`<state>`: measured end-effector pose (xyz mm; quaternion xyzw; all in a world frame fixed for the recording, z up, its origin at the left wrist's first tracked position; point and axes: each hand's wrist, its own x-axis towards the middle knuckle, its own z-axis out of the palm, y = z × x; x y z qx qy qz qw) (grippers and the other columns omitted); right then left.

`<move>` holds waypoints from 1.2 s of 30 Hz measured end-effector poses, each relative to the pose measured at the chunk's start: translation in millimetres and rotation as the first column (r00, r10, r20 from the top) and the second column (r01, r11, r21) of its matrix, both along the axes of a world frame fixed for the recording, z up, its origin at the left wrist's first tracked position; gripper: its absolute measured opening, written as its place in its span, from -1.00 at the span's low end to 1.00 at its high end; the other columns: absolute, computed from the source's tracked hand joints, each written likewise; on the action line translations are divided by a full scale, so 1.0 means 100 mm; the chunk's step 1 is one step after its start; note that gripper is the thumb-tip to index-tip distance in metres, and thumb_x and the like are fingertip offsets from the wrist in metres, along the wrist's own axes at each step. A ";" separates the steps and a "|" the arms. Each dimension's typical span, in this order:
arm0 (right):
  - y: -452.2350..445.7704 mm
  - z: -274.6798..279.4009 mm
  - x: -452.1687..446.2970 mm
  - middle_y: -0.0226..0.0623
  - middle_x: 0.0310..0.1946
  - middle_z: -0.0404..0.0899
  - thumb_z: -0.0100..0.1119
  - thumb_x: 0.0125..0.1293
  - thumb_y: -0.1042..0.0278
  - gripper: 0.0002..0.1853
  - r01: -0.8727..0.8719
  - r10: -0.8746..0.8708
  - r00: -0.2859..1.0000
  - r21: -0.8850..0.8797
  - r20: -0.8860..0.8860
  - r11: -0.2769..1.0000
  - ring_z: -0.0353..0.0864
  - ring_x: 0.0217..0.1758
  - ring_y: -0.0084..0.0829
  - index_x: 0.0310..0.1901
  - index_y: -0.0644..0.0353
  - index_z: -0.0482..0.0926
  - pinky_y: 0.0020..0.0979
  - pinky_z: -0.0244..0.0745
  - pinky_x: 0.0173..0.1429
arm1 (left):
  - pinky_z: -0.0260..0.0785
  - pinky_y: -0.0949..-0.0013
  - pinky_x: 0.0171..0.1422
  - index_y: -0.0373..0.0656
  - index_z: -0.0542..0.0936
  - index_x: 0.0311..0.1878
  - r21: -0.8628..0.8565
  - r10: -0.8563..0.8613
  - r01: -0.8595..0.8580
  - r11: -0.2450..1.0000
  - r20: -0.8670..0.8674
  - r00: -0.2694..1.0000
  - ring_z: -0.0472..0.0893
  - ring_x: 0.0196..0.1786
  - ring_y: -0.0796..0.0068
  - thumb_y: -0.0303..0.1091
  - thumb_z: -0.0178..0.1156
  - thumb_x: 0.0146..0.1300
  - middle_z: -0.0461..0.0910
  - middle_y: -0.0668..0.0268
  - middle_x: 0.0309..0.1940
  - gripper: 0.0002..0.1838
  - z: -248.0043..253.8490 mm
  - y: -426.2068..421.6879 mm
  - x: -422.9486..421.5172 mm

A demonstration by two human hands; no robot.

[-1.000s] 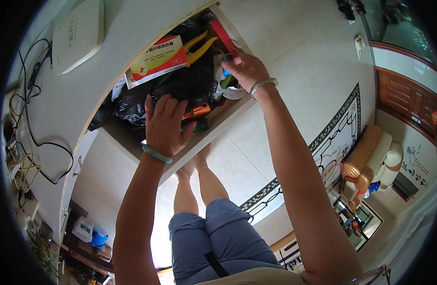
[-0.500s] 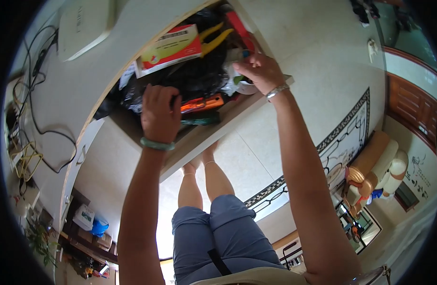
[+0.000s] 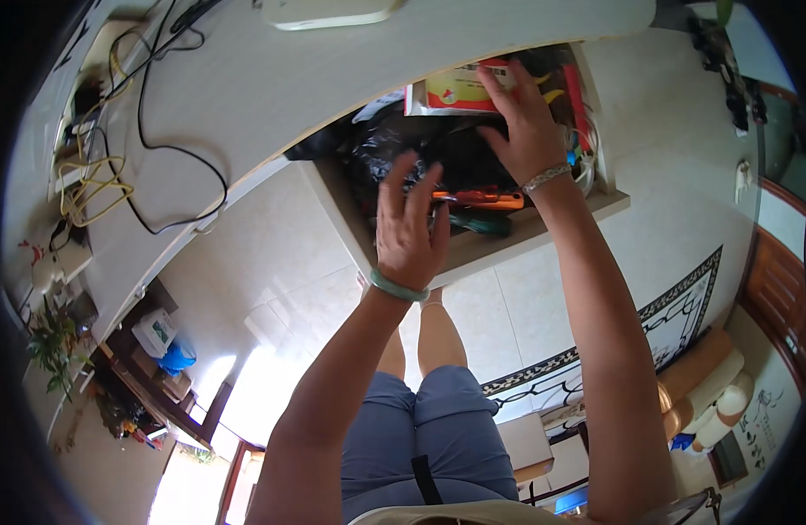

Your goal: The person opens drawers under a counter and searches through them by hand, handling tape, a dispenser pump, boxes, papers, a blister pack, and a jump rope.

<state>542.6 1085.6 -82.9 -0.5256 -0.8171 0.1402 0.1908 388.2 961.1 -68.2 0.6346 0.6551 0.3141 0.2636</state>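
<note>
An open drawer point(image 3: 473, 258) holds mixed items. My right hand point(image 3: 532, 138) reaches over it with fingers spread, the fingertips over the right end of a red, yellow and white box point(image 3: 460, 90); whether they touch it I cannot tell. Above the drawer's front left part is my left hand point(image 3: 406, 229), fingers apart and holding nothing. Beneath and between the hands lies a crumpled black plastic bag point(image 3: 394, 136). An orange-handled tool point(image 3: 495, 200) and a dark green item point(image 3: 482, 223) lie near the drawer front, just right of my left hand.
A pale tabletop point(image 3: 289, 83) overhangs the back of the drawer. Black cable point(image 3: 140, 131) and yellow cable point(image 3: 79, 197) trail over it at the left. Inside the drawer's right side lie a long red item point(image 3: 575, 98) and a yellow handle point(image 3: 553, 94).
My right hand has left the drawer's right front corner and moved to the box. My left hand's fingers, curled before, are now spread. The camera view has shifted, moving the drawer rightward.
</note>
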 end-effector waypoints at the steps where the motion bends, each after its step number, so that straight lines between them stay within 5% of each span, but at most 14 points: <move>1: 0.00 -0.08 0.02 -0.07 0.23 0.26 0.35 -0.01 0.36 -0.27 -0.011 0.011 1.000 -0.001 -0.002 1.000 0.38 0.20 -0.08 0.25 -0.24 0.31 -0.21 0.46 0.14 | 0.27 0.13 0.24 -0.16 0.37 0.20 0.106 0.141 -0.139 0.985 -0.016 0.990 0.34 0.21 0.01 -0.55 0.23 -0.02 0.26 0.03 0.17 -0.38 -0.01 0.05 -0.02; 5: -0.02 -0.11 0.07 -0.07 0.21 0.29 0.29 0.03 0.44 -0.30 -0.035 0.029 0.997 0.088 0.067 0.996 0.52 0.04 -0.14 0.25 -0.20 0.31 -0.29 0.56 0.00 | 0.18 0.08 0.29 -0.15 0.24 0.30 -0.039 0.231 -0.229 0.973 0.078 0.970 0.30 0.20 -0.01 -0.53 0.24 -0.02 0.24 0.01 0.17 -0.26 -0.12 0.20 -0.06; 9: -0.25 0.00 0.17 -0.14 0.19 0.33 0.27 0.02 0.45 -0.36 -0.076 0.076 0.982 -0.008 0.175 0.997 0.53 0.03 -0.19 0.20 -0.08 0.35 -0.29 0.57 -0.02 | 0.21 0.10 0.21 -0.16 0.27 0.29 -0.146 0.069 -0.097 0.984 -0.185 0.980 0.32 0.07 0.04 -0.47 0.25 -0.02 0.29 0.07 0.05 -0.28 -0.10 0.18 -0.07; 13: -0.40 0.16 0.33 -0.25 0.15 0.40 0.22 -0.03 0.56 -0.37 -0.140 0.149 0.974 -0.059 0.169 0.988 0.55 -0.04 -0.22 0.17 -0.02 0.39 -0.30 0.56 -0.05 | 0.22 0.10 0.22 -0.16 0.30 0.28 -0.157 0.070 -0.086 0.984 -0.103 0.992 0.31 0.09 0.04 -0.43 0.28 -0.03 0.29 0.10 0.05 -0.28 -0.13 0.04 -0.11; 17: -0.63 0.24 0.44 -0.25 -0.04 0.56 0.16 -0.04 0.68 -0.45 -0.072 0.058 0.984 -0.076 -0.169 0.994 0.57 -0.10 -0.22 0.09 0.13 0.45 -0.35 0.54 -0.10 | 0.22 0.10 0.22 -0.16 0.30 0.28 -0.160 0.040 -0.053 0.986 -0.083 0.996 0.33 0.10 0.05 -0.44 0.26 -0.01 0.32 0.09 0.04 -0.30 -0.06 0.02 -0.15; 19: -0.79 0.29 0.46 -0.22 -0.06 0.58 0.17 0.01 0.65 -0.51 0.035 -0.243 0.873 -0.443 -0.422 0.896 0.59 -0.16 -0.20 0.06 0.17 0.47 -0.37 0.51 -0.07 | 0.22 0.12 0.24 -0.18 0.30 0.28 -0.173 0.031 -0.044 0.984 -0.077 0.997 0.35 0.11 0.06 -0.43 0.27 -0.01 0.34 0.11 0.07 -0.30 0.01 0.00 -0.14; 20: -0.84 0.35 0.42 -0.21 -0.09 0.59 0.17 0.05 0.63 -0.55 0.064 -0.273 0.875 -0.463 -0.400 0.884 0.60 -0.20 -0.20 0.05 0.19 0.48 -0.38 0.50 -0.11 | 0.22 0.13 0.23 -0.20 0.30 0.27 -0.074 0.018 -0.020 0.997 -0.030 0.999 0.36 0.12 0.06 -0.43 0.28 -0.02 0.35 0.10 0.08 -0.29 0.07 -0.01 -0.12; 21: -0.86 0.40 0.36 -0.21 -0.09 0.59 0.17 0.05 0.63 -0.55 0.069 -0.278 0.874 -0.465 -0.398 0.883 0.60 -0.20 -0.20 0.05 0.19 0.48 -0.38 0.50 -0.11 | 0.23 0.14 0.23 -0.22 0.29 0.27 0.027 0.000 0.000 1.000 0.014 1.000 0.37 0.14 0.07 -0.44 0.30 -0.03 0.36 0.09 0.10 -0.28 0.12 -0.02 -0.11; 23: -0.92 0.48 0.20 -0.22 -0.11 0.59 0.16 0.05 0.64 -0.51 0.007 -0.042 0.950 -0.113 -0.311 0.994 0.60 -0.19 -0.19 0.10 0.16 0.46 -0.34 0.51 -0.17 | 0.22 0.12 0.25 -0.24 0.30 0.25 -0.015 -0.004 0.007 1.000 0.206 0.978 0.36 0.17 0.04 -0.38 0.34 -0.03 0.36 0.03 0.10 -0.28 0.28 -0.07 -0.04; 25: -1.06 0.53 0.03 -0.18 -0.05 0.56 0.13 0.05 0.65 -0.42 -0.004 -0.052 0.960 -0.199 -0.276 0.980 0.58 -0.09 -0.15 0.18 0.13 0.39 -0.32 0.50 -0.04 | 0.27 0.19 0.26 -0.31 0.30 0.22 -0.137 0.084 0.001 0.991 0.614 0.785 0.36 0.24 0.09 -0.32 0.36 0.04 0.29 -0.04 0.19 -0.31 0.30 -0.19 0.09; 27: -1.17 0.53 -0.09 -0.07 0.10 0.44 0.15 0.02 0.66 -0.35 -0.034 -0.028 0.957 -0.207 -0.290 0.978 0.53 0.02 -0.12 0.23 0.13 0.34 -0.34 0.51 0.02 | 0.40 0.32 0.13 -0.34 0.33 0.18 -0.335 0.287 0.081 0.939 0.890 0.353 0.50 0.12 0.25 -0.43 0.28 0.12 0.38 0.04 0.16 -0.44 0.29 -0.21 0.14; 34: -1.40 0.49 -0.17 0.00 0.28 0.19 0.26 0.02 0.64 -0.24 -0.082 -0.168 0.850 -0.441 -0.499 0.894 0.48 0.14 -0.21 0.31 0.13 0.23 -0.33 0.58 -0.04 | 0.49 0.44 -0.06 -0.32 0.44 0.09 -0.426 0.329 0.114 0.897 0.818 0.472 0.64 -0.13 0.42 -0.59 0.11 0.16 0.60 0.17 -0.12 -0.61 0.32 -0.29 -0.05; 35: -1.42 0.49 -0.19 -0.06 0.26 0.24 0.28 0.04 0.61 -0.26 -0.061 -0.333 0.730 -0.542 -0.597 0.838 0.47 0.15 -0.28 0.30 0.13 0.23 -0.36 0.58 -0.06 | 0.47 0.42 -0.05 -0.32 0.44 0.10 -0.371 0.203 0.090 0.924 0.677 0.707 0.64 -0.12 0.39 -0.56 0.13 0.13 0.61 0.15 -0.14 -0.59 0.35 -0.29 -0.08; 36: -1.43 0.49 -0.20 -0.12 0.23 0.28 0.29 0.06 0.58 -0.27 -0.062 -0.491 0.580 -0.636 -0.650 0.770 0.46 0.15 -0.35 0.30 0.13 0.23 -0.39 0.58 -0.08 | 0.45 0.42 -0.04 -0.31 0.44 0.11 -0.368 0.208 0.083 0.926 0.680 0.703 0.63 -0.12 0.38 -0.56 0.14 0.12 0.61 0.14 -0.15 -0.58 0.33 -0.33 -0.08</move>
